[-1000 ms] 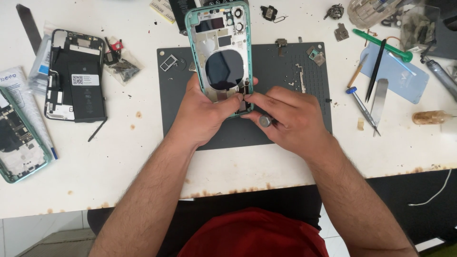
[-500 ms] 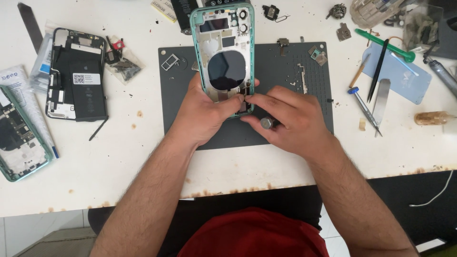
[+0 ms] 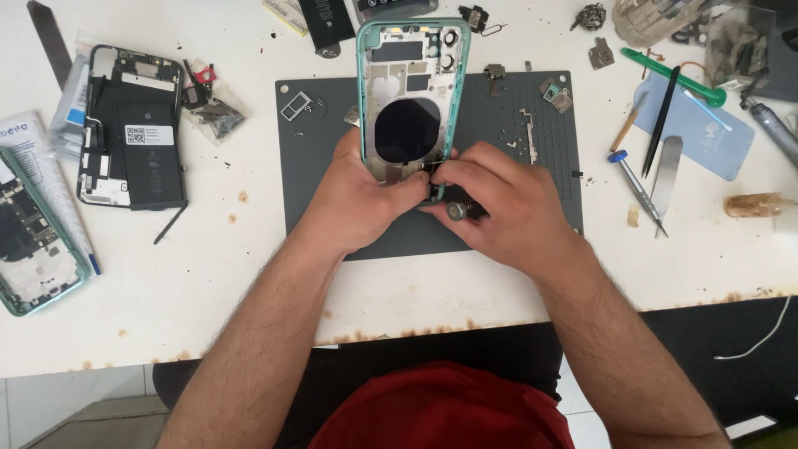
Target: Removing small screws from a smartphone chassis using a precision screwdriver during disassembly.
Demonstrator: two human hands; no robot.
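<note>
A small clear plastic bag (image 3: 212,116) lies left of the dark grey rectangular work mat (image 3: 507,224), with small dark parts inside it; a clear plastic box (image 3: 736,41) stands at the far right corner, its contents too blurred to tell.

The mint-green phone rear housing, gutted and with a round dark coil in its middle (image 3: 413,91), rests on the mat's upper middle, lengthwise away from the person. The left hand (image 3: 362,195) has its fingers closed around the housing's lower left edge. The right hand (image 3: 507,204) has its fingers pinched at the housing's lower right corner, closed on a small silver-tipped tool (image 3: 457,210) that lies against the mat.

On the white tabletop (image 3: 216,274), a black opened phone screen assembly (image 3: 133,125) lies to the left, another green-edged opened phone (image 3: 33,229) at the far left. To the right lie a blue-capped screwdriver (image 3: 636,183), a flat metal spatula (image 3: 667,170), a green plastic pry tool (image 3: 673,75) and a pale blue card (image 3: 706,133), all well apart from the hands.
</note>
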